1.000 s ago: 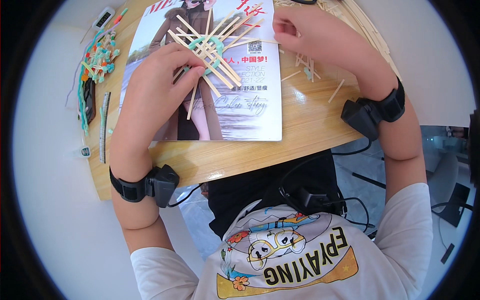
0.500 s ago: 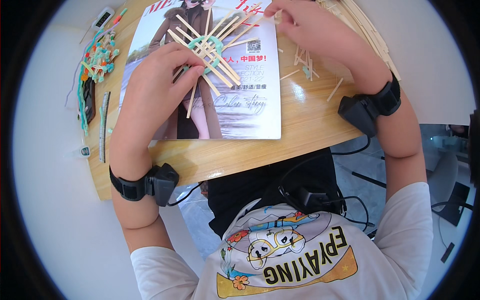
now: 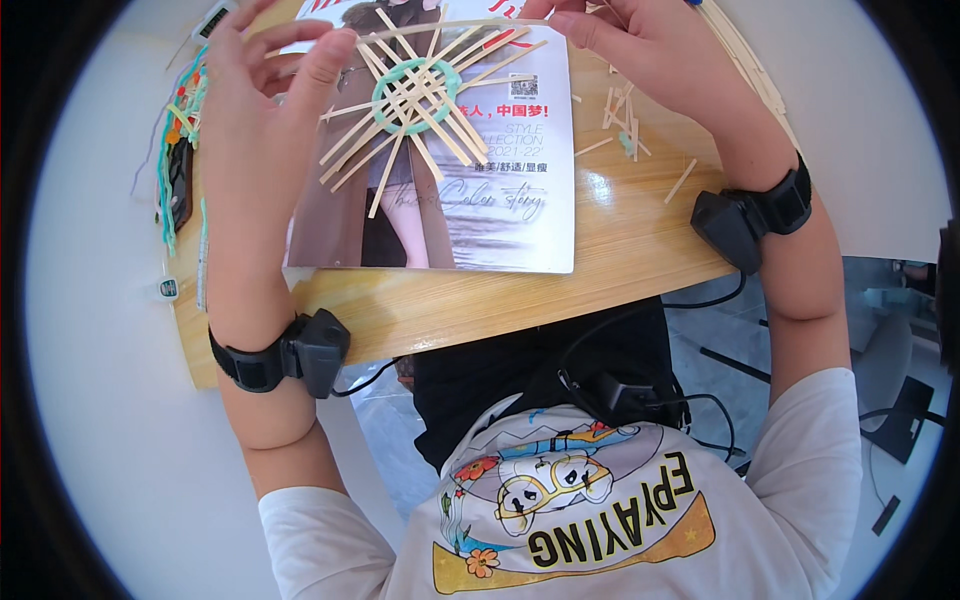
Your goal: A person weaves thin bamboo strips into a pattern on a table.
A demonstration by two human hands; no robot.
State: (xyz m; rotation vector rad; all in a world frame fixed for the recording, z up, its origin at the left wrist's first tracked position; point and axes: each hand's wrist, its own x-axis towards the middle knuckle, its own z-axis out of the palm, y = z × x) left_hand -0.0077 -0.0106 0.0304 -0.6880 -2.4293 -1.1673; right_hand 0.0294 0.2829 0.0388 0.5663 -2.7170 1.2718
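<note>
A thin pale wooden strip (image 3: 440,27) spans between my two hands in a slight arch. My right hand (image 3: 625,40) pinches its right end. My left hand (image 3: 275,95) has thumb and forefinger closed at its left end, the other fingers loosely curled. Just below the strip, a star-shaped lattice of crossed wooden sticks (image 3: 408,97) lies on a magazine (image 3: 510,235). A mint-green ring (image 3: 378,92) is woven around the lattice's middle, and the stick ends fan outward. Neither hand grips the lattice.
Short stick pieces (image 3: 625,120) are scattered on the wooden table (image 3: 630,220) right of the magazine. Long strips (image 3: 745,60) lie along its far right edge. At the left are colourful stick-and-clay pieces (image 3: 185,115), a dark object (image 3: 178,185) and a small bottle (image 3: 167,289).
My left hand has let go of the lattice and risen up and left to the strip's end. The strip now stretches between both hands. Lattice and magazine have shifted slightly.
</note>
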